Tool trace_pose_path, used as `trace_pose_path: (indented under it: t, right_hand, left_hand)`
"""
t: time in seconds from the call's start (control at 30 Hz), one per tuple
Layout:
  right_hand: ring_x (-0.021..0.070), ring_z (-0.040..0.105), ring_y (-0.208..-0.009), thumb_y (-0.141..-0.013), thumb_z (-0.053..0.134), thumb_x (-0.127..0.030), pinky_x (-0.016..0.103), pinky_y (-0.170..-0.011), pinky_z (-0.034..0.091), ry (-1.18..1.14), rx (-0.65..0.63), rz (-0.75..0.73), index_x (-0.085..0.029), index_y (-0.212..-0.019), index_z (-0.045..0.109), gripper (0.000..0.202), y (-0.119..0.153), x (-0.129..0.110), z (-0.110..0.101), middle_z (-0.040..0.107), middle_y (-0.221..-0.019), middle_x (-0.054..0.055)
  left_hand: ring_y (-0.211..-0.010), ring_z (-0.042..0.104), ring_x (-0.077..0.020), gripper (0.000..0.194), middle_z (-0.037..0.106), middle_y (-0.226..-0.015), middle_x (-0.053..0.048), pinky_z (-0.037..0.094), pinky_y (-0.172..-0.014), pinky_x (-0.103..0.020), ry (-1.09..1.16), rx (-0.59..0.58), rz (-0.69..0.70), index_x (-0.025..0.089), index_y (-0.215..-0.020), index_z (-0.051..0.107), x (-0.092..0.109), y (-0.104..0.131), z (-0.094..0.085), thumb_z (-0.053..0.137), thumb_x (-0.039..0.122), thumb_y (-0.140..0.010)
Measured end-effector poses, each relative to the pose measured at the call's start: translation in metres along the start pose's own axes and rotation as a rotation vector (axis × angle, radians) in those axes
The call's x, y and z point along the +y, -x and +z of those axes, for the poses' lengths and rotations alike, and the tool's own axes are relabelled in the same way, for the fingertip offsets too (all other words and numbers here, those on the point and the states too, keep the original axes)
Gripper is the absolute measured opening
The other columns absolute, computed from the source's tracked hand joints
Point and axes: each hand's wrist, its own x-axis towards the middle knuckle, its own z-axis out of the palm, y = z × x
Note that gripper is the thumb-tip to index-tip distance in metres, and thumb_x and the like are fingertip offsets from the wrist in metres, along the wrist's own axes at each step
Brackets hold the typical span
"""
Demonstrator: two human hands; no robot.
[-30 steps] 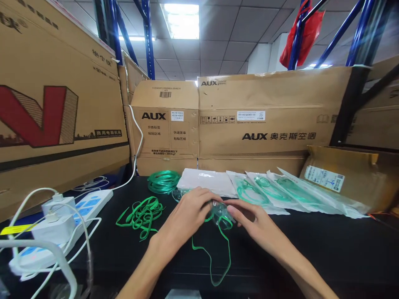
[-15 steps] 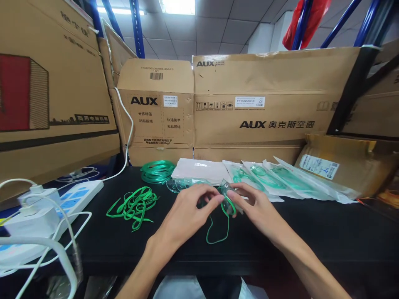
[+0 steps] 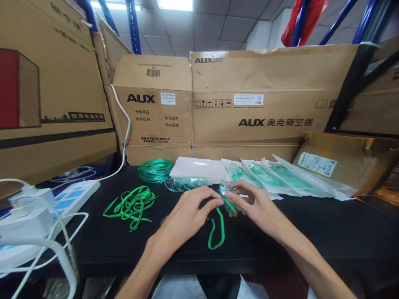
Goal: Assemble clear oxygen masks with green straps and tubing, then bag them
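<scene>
My right hand is closed around a small clear plastic mask, tilted in front of me above the table. My left hand has thumb and forefinger pinched together on a flat green elastic strap. The strap runs across the mask at my right fingers, and a loop of it dangles below. My fingers hide the exact spot where strap and mask meet. Beyond my left hand lies a row of similar clear masks. Several loose green straps sit in a tangled heap to the left.
Coiled green tubing lies at the back, beside a stack of white packets. Several clear-fronted pouches with green contents fan out to the right. A power strip with white cables is at left. Cardboard boxes wall the back.
The strap's hanging loop has grown longer and turned its flat side into view. My left fingers have shifted slightly on the strap. The right hand still holds the mask. The view has shifted slightly.
</scene>
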Motion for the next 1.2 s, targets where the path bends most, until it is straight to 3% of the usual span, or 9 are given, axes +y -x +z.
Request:
trace_pose_path:
  t: [0.2, 0.4, 0.57, 0.73, 0.83, 0.9, 1.07, 1.2]
  right_hand:
    - [0.0191, 0.070, -0.067, -0.090, 0.068, -0.055, 0.035, -0.068, 0.056, 0.082, 0.042, 0.034, -0.021, -0.114, 0.058, 0.043, -0.002, 0.004, -0.031, 0.068, -0.085, 0.002]
    - [0.0216, 0.068, -0.064, -0.088, 0.068, -0.060, 0.041, -0.071, 0.054, 0.212, 0.161, 0.074, -0.025, -0.112, 0.060, 0.044, -0.004, 0.009, -0.062, 0.071, -0.080, 0.003]
    - [0.0213, 0.068, -0.065, -0.090, 0.066, -0.060, 0.040, -0.068, 0.054, 0.204, 0.105, 0.102, -0.023, -0.117, 0.059, 0.047, -0.004, 0.014, -0.057, 0.071, -0.083, 0.004]
    - [0.0197, 0.072, -0.072, -0.090, 0.067, -0.058, 0.035, -0.069, 0.058, 0.137, -0.034, 0.104, -0.019, -0.119, 0.059, 0.049, -0.003, 0.013, -0.033, 0.071, -0.090, 0.004]
    - [0.0179, 0.072, -0.071, -0.088, 0.070, -0.056, 0.034, -0.070, 0.059, 0.135, -0.072, 0.102, -0.020, -0.121, 0.060, 0.050, -0.003, 0.011, -0.025, 0.072, -0.099, 0.005]
    - [0.0192, 0.073, -0.072, -0.089, 0.069, -0.057, 0.035, -0.070, 0.060, 0.142, -0.061, 0.094, -0.019, -0.123, 0.061, 0.051, -0.003, 0.011, -0.029, 0.073, -0.098, 0.006]
    - [0.0205, 0.071, -0.064, -0.088, 0.068, -0.059, 0.038, -0.066, 0.061, 0.246, 0.158, 0.097, -0.019, -0.124, 0.064, 0.054, 0.000, 0.010, -0.058, 0.075, -0.088, 0.006]
    - [0.0237, 0.075, -0.078, -0.089, 0.069, -0.054, 0.038, -0.073, 0.061, 0.202, -0.045, 0.119, -0.020, -0.127, 0.066, 0.050, 0.004, 0.007, -0.056, 0.077, -0.097, 0.007]
  left_hand:
    - [-0.098, 0.064, -0.0189, 0.024, 0.069, -0.101, -0.001, 0.045, -0.088, -0.030, -0.177, -0.027, -0.001, 0.023, -0.097, 0.070, -0.007, 0.003, 0.002, 0.050, 0.034, -0.106]
    - [-0.085, 0.062, -0.0172, 0.026, 0.066, -0.095, -0.001, 0.044, -0.077, -0.029, -0.205, -0.036, -0.073, 0.023, -0.093, 0.069, -0.012, 0.003, 0.007, 0.048, 0.034, -0.105]
    - [-0.085, 0.063, -0.0179, 0.027, 0.068, -0.097, -0.001, 0.044, -0.075, -0.029, -0.205, -0.069, -0.083, 0.024, -0.093, 0.071, -0.008, 0.002, 0.011, 0.049, 0.034, -0.105]
    - [-0.085, 0.063, -0.0166, 0.027, 0.068, -0.111, 0.001, 0.045, -0.083, -0.030, -0.139, -0.041, -0.106, 0.030, -0.112, 0.074, -0.005, 0.001, 0.014, 0.059, 0.048, -0.100]
    - [-0.088, 0.063, -0.0166, 0.020, 0.068, -0.104, 0.001, 0.044, -0.082, -0.029, -0.100, -0.058, -0.058, 0.027, -0.103, 0.075, -0.003, 0.001, 0.018, 0.061, 0.042, -0.101]
    - [-0.091, 0.063, -0.0171, 0.020, 0.068, -0.098, 0.000, 0.043, -0.081, -0.028, -0.104, -0.082, -0.031, 0.025, -0.095, 0.074, -0.004, 0.002, 0.019, 0.058, 0.035, -0.102]
    - [-0.084, 0.063, -0.0162, 0.023, 0.067, -0.091, 0.001, 0.043, -0.076, -0.028, -0.138, -0.066, -0.083, 0.023, -0.089, 0.074, -0.014, 0.002, 0.015, 0.059, 0.034, -0.102]
    - [-0.083, 0.064, -0.0160, 0.018, 0.070, -0.092, 0.001, 0.045, -0.078, -0.027, -0.074, 0.086, -0.107, 0.025, -0.101, 0.077, -0.014, -0.002, 0.020, 0.064, 0.037, -0.099]
